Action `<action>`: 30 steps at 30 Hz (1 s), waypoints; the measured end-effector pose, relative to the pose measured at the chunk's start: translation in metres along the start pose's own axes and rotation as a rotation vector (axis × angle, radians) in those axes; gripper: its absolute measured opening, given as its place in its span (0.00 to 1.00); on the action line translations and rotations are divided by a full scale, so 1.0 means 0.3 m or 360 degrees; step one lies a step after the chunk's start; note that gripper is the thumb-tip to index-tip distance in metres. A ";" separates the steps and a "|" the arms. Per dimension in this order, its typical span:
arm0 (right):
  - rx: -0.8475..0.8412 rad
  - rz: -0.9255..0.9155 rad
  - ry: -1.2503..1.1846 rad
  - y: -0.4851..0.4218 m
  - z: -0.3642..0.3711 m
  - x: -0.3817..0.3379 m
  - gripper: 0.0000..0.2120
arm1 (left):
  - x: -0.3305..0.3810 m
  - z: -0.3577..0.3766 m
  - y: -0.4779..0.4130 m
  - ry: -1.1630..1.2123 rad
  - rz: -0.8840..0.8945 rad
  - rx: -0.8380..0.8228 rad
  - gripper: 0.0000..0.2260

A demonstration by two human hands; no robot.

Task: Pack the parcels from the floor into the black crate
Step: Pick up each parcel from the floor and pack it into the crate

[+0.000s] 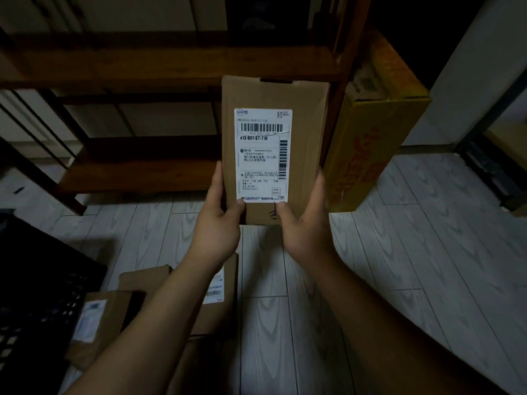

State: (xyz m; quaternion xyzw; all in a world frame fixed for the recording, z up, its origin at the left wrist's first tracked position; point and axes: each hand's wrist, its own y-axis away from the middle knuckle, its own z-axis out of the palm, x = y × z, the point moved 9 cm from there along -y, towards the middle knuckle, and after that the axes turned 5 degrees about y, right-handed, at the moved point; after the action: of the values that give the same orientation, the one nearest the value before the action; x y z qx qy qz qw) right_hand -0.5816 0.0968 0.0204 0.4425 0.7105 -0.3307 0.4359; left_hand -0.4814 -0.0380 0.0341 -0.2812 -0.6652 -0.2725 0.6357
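Observed: one parcel (309, 129), a flat brown carton, is held upright in mid-air at the centre of the frame, clear of the floor (399, 252).

Hands: the left hand (219, 223) grips the parcel's lower left edge and the right hand (305, 223) its lower right edge. Each thumb is pressed on the front face just below the label (262, 155), and the fingers wrap round the sides to the back, mostly out of sight.

Judgement: the low two-sided grip keeps the label uncovered and facing the camera, which suggests it is being read or checked before packing (the printing is upright and legible in part).

Crate (37, 280): black with a lattice wall, at the lower left of the frame and well apart from the held parcel. Its interior cannot be seen.

Remaining stock: at least two more parcels lie flat on the floor just beside the crate, one (111, 323) with a pale label, the other (225, 309) partly hidden under the left forearm.

Surroundings: a wooden shelf (142, 67) fills the upper left. A tall yellow box (370, 143) stands on the floor to the right of it, behind the held parcel.

Status: packing is not finished. The held parcel would need to travel down and left to reach the crate.
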 end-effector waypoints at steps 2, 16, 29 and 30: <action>-0.0062 -0.0006 -0.0015 -0.001 -0.043 -0.119 0.39 | 0.132 -0.035 0.013 -0.0012 -0.0024 0.0000 0.31; -0.0436 0.0136 0.0174 0.201 -0.524 -1.426 0.37 | 1.459 -0.289 0.327 0.0059 -0.0332 -0.0004 0.31; -0.0691 -0.0138 -0.0194 0.540 -0.743 -2.153 0.36 | 2.211 -0.621 0.741 -0.0113 -0.0006 0.0148 0.29; -0.0728 -0.0160 -0.0213 0.570 -0.737 -2.181 0.36 | 2.236 -0.651 0.779 -0.0088 -0.0012 0.0163 0.28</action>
State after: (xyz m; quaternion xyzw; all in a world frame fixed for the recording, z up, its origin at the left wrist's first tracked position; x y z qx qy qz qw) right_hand -0.3476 0.1299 0.6914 0.2733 0.7576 -0.2111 0.5539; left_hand -0.2002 0.0021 0.7140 -0.2533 -0.6967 -0.2325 0.6296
